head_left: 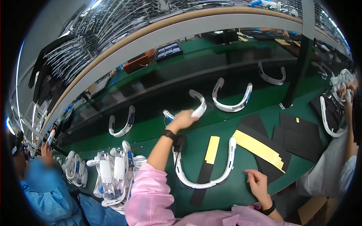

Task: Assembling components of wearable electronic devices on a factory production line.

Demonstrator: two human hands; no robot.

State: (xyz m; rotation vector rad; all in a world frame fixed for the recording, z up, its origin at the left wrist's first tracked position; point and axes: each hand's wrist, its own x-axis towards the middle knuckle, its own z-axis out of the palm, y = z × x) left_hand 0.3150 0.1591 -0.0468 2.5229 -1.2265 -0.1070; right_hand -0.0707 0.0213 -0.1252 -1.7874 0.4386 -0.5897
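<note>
beyond the dark belt on the far side, a black tray holds white-and-blue pieces; the contents of the brown box to its left cannot be told. the person's left hand is closed on the held band, a glossy white, u-shaped piece with blue on its left arm, at the belt's near edge. whether that band rests there or is lifted cannot be told. its open side faces far and left, one arm pointing far, the other left. on the near worktop, a second white band, slotted along its sides, lies across a black strip; both its arms point far, its long axis running near to far. to its right, the right hand grips nothing, fingers loosely bent.
</note>
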